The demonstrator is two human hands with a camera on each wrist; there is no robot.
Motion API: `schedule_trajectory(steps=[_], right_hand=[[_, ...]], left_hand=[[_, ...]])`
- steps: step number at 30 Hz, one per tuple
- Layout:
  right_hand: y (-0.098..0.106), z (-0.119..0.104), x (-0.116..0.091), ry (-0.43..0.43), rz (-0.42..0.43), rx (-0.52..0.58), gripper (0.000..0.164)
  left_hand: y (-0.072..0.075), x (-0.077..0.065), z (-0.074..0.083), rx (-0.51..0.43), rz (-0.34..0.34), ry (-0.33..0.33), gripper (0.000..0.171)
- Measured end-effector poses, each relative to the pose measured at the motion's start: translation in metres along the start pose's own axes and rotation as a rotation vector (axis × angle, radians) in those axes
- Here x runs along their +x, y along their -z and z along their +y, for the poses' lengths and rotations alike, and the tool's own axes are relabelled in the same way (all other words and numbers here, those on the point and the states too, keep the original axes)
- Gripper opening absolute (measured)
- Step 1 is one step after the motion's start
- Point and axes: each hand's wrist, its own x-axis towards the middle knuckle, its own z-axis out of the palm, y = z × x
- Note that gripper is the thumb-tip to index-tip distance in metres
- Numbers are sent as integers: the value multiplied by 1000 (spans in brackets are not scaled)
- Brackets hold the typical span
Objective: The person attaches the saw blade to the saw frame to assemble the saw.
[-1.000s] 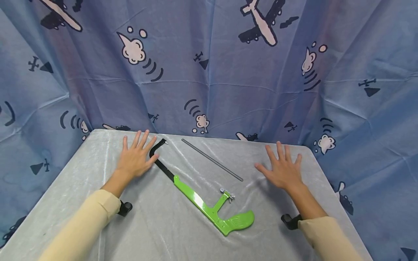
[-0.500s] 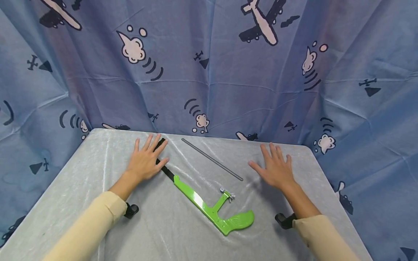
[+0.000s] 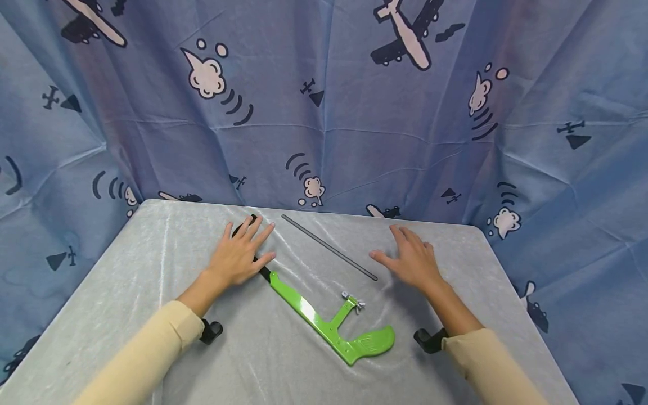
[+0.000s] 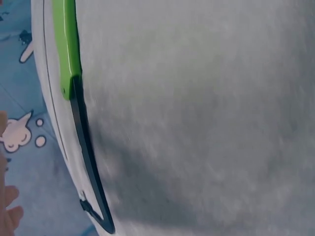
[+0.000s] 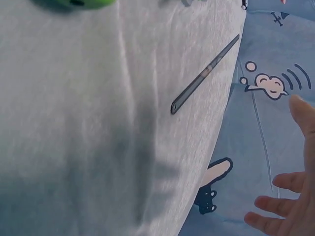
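A hacksaw frame (image 3: 302, 309) lies slantwise on the table, with a green handle and grip at the near right and a black bent front arm at the far left. A wing nut (image 3: 359, 306) sits on its short green post. Apart from the frame, a thin grey hacksaw blade (image 3: 329, 247) lies behind it. My left hand (image 3: 237, 256), fingers spread, hovers over the black arm and hides part of it in the head view. To the right of the blade's near end, my right hand (image 3: 414, 261) is in the air with relaxed fingers, holding nothing.
Grey velvety cloth covers the table (image 3: 243, 360). Behind its far edge hangs a blue curtain (image 3: 273, 73) printed with planes and clouds. A black wrist mount (image 3: 430, 341) juts from beneath the right sleeve, another from the left.
Both hands have moved inward: the left to the right over the black arm, the right leftward toward the blade. The right fingers have drawn closer together. Frame and blade stay put.
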Motion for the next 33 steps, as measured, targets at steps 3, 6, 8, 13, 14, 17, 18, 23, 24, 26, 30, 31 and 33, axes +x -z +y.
schedule_trajectory(steps=[3, 6, 8, 13, 14, 17, 18, 23, 24, 26, 30, 31, 33], right_hand=[[-2, -3, 1, 10, -7, 47, 93], [-5, -5, 1, 10, -22, 103, 92], [-7, -6, 2, 9, -38, 147, 91], [-11, -8, 3, 17, -76, 241, 89], [-11, -9, 4, 17, -83, 257, 88], [-14, -11, 5, 17, -100, 290, 85], [-15, -12, 6, 17, -106, 295, 83], [-20, -14, 8, 23, -125, 329, 77], [-21, -14, 8, 24, -126, 331, 76], [-23, -15, 8, 29, -128, 347, 74], [-27, -16, 8, 33, -140, 363, 70], [-28, -16, 9, 33, -145, 367, 69], [-30, -17, 9, 37, -155, 372, 68]], left_hand=[[-1, 0, 6, -13, -6, -16, 69], [-2, -1, 13, -28, -16, -29, 69], [-3, -1, 17, -44, -17, -39, 69], [-6, -2, 27, -90, -13, -73, 68], [-6, -3, 29, -91, -11, -82, 67], [-8, -3, 33, -91, -13, -102, 67], [-9, -3, 34, -94, -17, -105, 67], [-10, -3, 40, -106, -28, -123, 67], [-10, -3, 41, -107, -28, -126, 67], [-11, -3, 44, -106, -25, -132, 67], [-12, -3, 48, -113, -26, -145, 67], [-12, -3, 50, -118, -29, -149, 67], [-11, -4, 52, -124, -35, -159, 67]])
